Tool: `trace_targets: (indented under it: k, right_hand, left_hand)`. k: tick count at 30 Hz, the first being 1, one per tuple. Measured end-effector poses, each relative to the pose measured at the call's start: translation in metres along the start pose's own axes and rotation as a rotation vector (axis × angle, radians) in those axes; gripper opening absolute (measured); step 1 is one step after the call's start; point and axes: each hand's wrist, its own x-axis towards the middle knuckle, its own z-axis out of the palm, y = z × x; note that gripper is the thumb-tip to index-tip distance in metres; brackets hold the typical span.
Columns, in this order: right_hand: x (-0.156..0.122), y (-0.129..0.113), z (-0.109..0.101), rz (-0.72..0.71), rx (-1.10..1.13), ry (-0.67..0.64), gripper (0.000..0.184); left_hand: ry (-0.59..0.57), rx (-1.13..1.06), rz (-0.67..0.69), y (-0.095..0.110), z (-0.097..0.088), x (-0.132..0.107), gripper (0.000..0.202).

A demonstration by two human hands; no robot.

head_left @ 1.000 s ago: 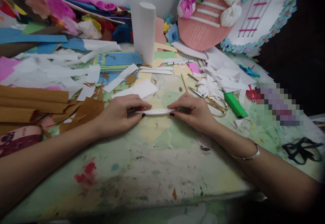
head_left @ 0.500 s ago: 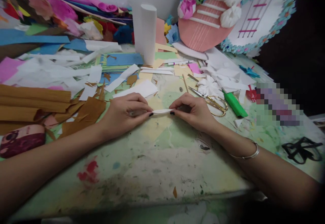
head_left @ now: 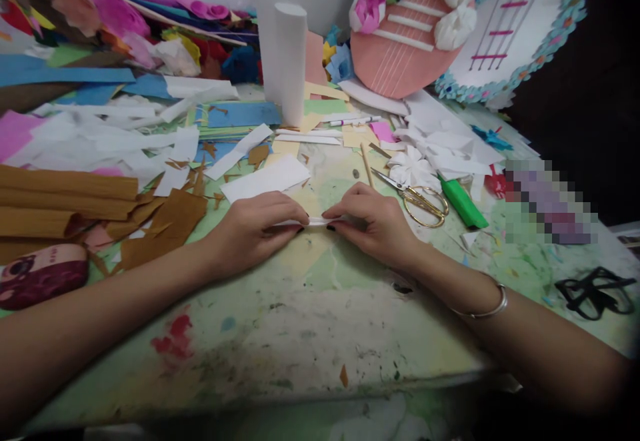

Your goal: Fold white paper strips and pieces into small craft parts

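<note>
Pinching a white paper strip (head_left: 316,221) between left hand (head_left: 255,227) and right hand (head_left: 373,221); no writing readable.

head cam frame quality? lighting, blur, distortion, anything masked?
Head view: soft even light over the table, no glare; right edge and corners fall to black vignette. Wide-angle stretch: forearms balloon at the bottom. Both hands, left hand and right hand, sharp enough on the white paper strip; far scrap pile slightly soft. A pixelated mosaic block sits right of the green marker.
</note>
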Motion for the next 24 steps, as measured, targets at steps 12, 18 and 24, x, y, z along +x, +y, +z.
trace_targets:
  k: [12, 18, 24]
  right_hand:
    - [0.0024, -0.0003, 0.0022, -0.150, -0.055, -0.068, 0.020]
    - [0.0021, 0.0020, 0.0014, -0.112, 0.010, -0.098, 0.020]
    - [0.0022, 0.0021, 0.0003, -0.054, 0.042, -0.112, 0.019]
  left_hand:
    - [0.018, -0.031, 0.030, -0.0085, 0.0064, -0.0020, 0.016]
    - [0.012, -0.045, 0.003, -0.0074, 0.0047, -0.0006, 0.016]
    - [-0.006, -0.058, -0.036, -0.0064, 0.0025, -0.0002, 0.016]
